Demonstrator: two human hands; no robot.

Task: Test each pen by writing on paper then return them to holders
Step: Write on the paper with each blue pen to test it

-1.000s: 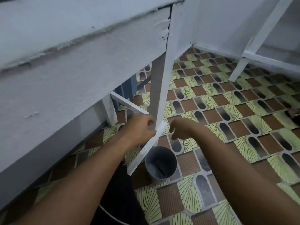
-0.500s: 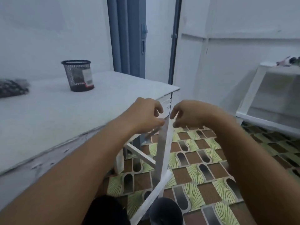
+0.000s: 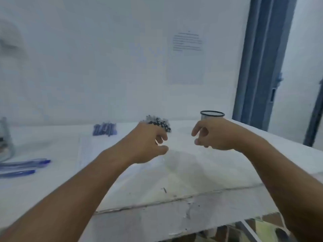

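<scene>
white table (image 3: 201,173), blue pens (image 3: 24,163), mesh holder (image 3: 212,114)

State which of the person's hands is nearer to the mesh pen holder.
Right. The right hand is just in front of the mesh pen holder, overlapping its base; the left hand is farther to its left.

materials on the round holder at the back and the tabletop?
Holder: the dark thin rim and see-through wall suggest metal mesh, but it is blurred and half hidden behind the right hand, so not certain.
Tabletop: matte white paint, probably over wood or board; the front edge shows chips, cracks and dark scuffs. The core material is not visible.
</scene>
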